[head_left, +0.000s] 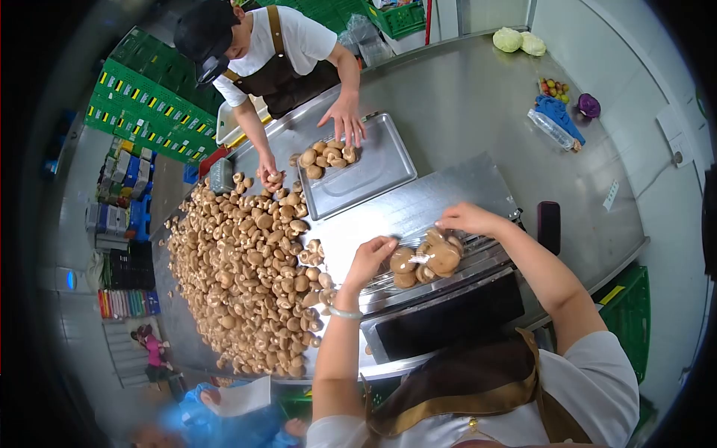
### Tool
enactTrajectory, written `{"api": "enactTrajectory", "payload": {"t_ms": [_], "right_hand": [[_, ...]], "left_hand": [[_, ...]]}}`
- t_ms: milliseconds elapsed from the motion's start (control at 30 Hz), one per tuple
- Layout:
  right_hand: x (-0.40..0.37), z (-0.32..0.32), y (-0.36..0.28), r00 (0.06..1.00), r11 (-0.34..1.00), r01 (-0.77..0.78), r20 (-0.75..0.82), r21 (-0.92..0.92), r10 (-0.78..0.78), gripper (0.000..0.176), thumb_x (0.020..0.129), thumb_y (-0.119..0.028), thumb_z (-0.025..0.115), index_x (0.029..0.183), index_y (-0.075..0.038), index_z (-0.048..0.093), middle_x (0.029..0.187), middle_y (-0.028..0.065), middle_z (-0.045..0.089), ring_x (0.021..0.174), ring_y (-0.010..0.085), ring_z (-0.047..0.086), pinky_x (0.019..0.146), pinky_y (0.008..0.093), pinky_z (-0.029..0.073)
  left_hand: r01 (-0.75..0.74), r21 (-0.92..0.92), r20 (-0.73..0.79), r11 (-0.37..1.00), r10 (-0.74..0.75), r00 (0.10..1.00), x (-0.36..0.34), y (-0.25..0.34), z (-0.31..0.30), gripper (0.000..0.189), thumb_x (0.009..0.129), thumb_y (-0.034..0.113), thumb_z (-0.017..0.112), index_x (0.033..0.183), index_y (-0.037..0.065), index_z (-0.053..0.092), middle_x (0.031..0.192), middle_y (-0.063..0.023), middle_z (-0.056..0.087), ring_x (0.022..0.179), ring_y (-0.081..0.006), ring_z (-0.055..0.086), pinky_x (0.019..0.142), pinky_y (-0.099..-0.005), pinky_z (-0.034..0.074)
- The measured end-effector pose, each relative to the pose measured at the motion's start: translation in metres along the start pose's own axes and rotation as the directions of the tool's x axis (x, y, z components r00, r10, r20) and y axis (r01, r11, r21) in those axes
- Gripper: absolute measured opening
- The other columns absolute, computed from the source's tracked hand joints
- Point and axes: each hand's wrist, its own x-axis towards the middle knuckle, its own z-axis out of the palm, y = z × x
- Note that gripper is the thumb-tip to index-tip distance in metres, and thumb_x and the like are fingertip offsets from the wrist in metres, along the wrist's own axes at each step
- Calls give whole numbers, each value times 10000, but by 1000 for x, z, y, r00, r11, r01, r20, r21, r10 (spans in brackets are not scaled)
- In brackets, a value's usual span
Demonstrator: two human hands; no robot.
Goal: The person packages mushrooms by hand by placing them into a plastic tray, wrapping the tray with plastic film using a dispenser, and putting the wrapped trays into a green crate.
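Observation:
A small group of brown shiitake mushrooms [442, 257] lies in front of me under shiny clear plastic film [424, 258], over the slatted top of a metal wrapping machine [478, 250]. My left hand [371, 260] pinches the film at the left of the group, fingertips close to the nearest cap. On the far right side, my right hand [472, 218] has its thumb and fingers closed on the film's other edge. A bare metal plate [455, 194] slopes away just beyond both hands.
Loose mushrooms [246, 276] form a big pile at left. Across the table, a co-worker's hands [345, 118] are at a metal tray [388, 160] with several mushrooms. A dark phone [549, 228] lies right; cabbages [508, 39] and a plastic bottle [551, 130] sit farther back.

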Motion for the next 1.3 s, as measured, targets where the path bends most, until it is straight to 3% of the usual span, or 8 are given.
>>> {"api": "enactTrajectory", "payload": {"t_ms": [133,333,500,633,667,800,1133,1300], "right_hand": [[-27,25,10,852,881,287,-321,-377,-415,358,993,-313,557,864,18,603,770,180,643,734,356,613,679,412,476],[-103,30,-88,902,986,133,-400,-105,-165,337,1003,-300,540,862,4,577,709,202,606,669,393,586,613,428,440],[-164,57,-88,955,994,91,-288,67,-68,401,1015,-333,517,833,23,558,669,168,594,627,278,624,599,390,449],[-180,92,-47,901,890,-405,-75,210,428,426,1016,-365,497,892,28,607,689,189,608,677,311,657,643,416,488],[-173,116,12,947,991,-67,-320,-118,26,443,1003,-383,501,895,32,616,750,234,630,755,422,640,695,481,489],[-179,142,69,899,971,-214,-411,-103,154,434,986,-387,517,909,28,617,846,277,623,834,483,595,707,502,475],[-252,153,37,658,961,-18,-721,275,219,145,937,-86,619,1018,-36,510,621,22,520,545,79,450,521,280,360],[-310,166,52,459,940,-199,-821,277,339,107,964,-33,566,1020,-54,478,629,3,459,567,61,393,513,262,319]], "left_hand": [[-176,371,-214,912,269,939,-33,-7,22,346,1021,267,525,917,-36,658,727,-132,636,674,-256,580,680,-352,470],[-305,396,-371,866,455,810,-121,53,51,271,999,175,543,903,-46,666,729,-192,663,625,-281,646,617,-360,488],[-11,95,-237,995,33,971,-179,29,68,387,1013,299,559,919,-61,670,664,-33,573,610,-98,471,556,-292,401],[77,116,-278,990,-42,960,-158,-62,98,459,964,369,629,818,-63,688,587,-103,579,549,-145,479,548,-330,416],[68,215,-306,974,1,952,-150,-80,105,452,957,361,642,817,-66,692,586,-102,580,545,-139,475,541,-331,413],[1,460,-487,888,251,837,-149,-113,129,379,889,338,719,851,-40,727,638,-201,651,527,-231,597,556,-351,467],[-213,169,-629,962,272,729,-201,-143,126,214,933,51,653,939,43,439,741,-40,496,670,-96,528,585,-253,431],[-22,596,-448,803,355,821,-184,-145,135,162,920,99,667,938,47,515,739,-160,598,645,-349,610,574,-400,494]]}}
